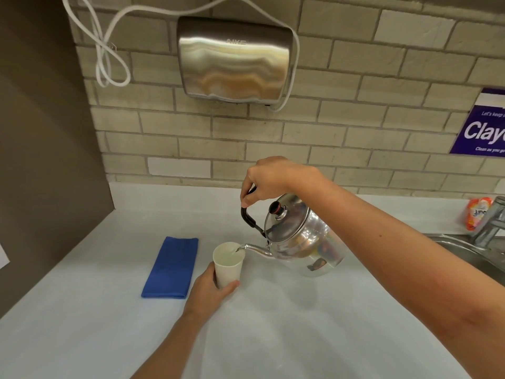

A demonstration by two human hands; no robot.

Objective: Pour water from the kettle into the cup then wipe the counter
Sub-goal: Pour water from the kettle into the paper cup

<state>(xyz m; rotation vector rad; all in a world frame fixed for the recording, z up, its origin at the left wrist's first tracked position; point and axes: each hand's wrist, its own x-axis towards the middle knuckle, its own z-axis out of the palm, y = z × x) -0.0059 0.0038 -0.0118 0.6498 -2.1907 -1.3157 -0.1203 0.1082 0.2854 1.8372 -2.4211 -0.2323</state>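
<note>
A shiny steel kettle [300, 239] hangs tilted over the white counter [273, 324], its thin spout reaching left over the rim of a white paper cup [228, 262]. My right hand [269, 179] grips the kettle's black handle from above. The cup stands on the counter with my left hand [211, 292] wrapped around its lower half. Water shows inside the cup below the spout tip. A folded blue cloth [172, 268] lies flat on the counter, left of the cup and apart from it.
A steel hand dryer [235, 57] with a looped white cable hangs on the brick wall. A brown side wall [46, 160] bounds the counter on the left. At the right edge are a steel sink [475, 250], a tap [492, 220] and an orange packet [476, 213].
</note>
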